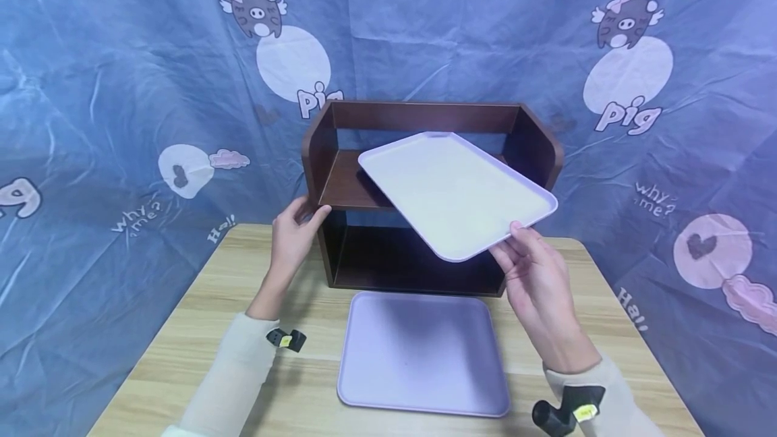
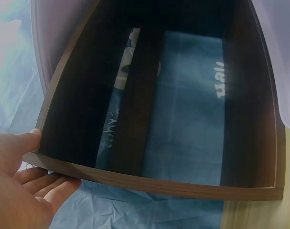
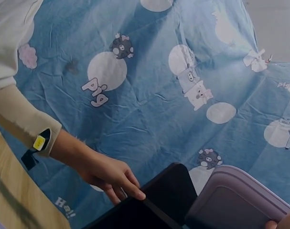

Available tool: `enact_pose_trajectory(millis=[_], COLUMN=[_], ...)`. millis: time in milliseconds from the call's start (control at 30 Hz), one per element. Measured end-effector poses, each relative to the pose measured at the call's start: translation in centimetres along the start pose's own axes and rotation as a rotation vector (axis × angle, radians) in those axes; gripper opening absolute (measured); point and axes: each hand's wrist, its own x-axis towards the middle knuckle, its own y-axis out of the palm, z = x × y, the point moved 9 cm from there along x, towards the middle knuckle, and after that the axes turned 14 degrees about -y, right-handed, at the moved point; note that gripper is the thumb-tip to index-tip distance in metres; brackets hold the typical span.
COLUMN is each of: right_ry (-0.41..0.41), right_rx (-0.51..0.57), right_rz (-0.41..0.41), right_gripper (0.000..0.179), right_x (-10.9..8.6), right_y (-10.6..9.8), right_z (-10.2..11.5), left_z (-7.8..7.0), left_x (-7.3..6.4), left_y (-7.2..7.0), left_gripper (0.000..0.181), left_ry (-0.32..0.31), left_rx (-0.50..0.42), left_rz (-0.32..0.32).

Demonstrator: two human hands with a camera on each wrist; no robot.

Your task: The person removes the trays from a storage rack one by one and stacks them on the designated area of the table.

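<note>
A dark brown two-tier wooden shelf [image 1: 425, 117] stands on the table. My left hand [image 1: 293, 238] grips its left side at the height of the middle board. In the left wrist view the thumb lies on the front edge and the fingers [image 2: 61, 191] reach along the outside. My right hand [image 1: 537, 282] pinches a light lavender tray [image 1: 455, 194] by its near right corner, thumb on the rim and fingers underneath. That tray is tilted, its far end over the upper board. A second lavender tray [image 1: 425, 356] lies flat in front of the shelf.
The pale wood-grain table [image 1: 224, 302] extends to both sides of the shelf. Behind it hangs a wrinkled blue cloth [image 1: 425, 32] printed with cartoon pigs and lettering. The shelf's lower compartment [image 1: 388, 258] faces forward, partly overlapped by the held tray.
</note>
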Motion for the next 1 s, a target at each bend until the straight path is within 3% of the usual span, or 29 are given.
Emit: enact_pose_trajectory(millis=[233,467,1000], right_ry=[0.014,0.022,0.030], right_rx=[0.039,0.034,0.069], right_rz=[0.043,0.034,0.073], right_gripper=[0.021,0.021,0.025], right_x=[0.1,0.2,0.5], right_y=[0.0,-0.3,0.1], right_z=[0.8,1.6,3.1], left_z=[-0.2,-0.3,-0.2], left_x=[0.1,0.1,0.3], left_y=[0.0,-0.1,-0.3], left_gripper=[0.046,0.045,0.045], left_ry=[0.008,0.025,-0.016], left_rx=[0.002,-0.006,0.000], left_rz=[-0.004,-0.011,-0.014])
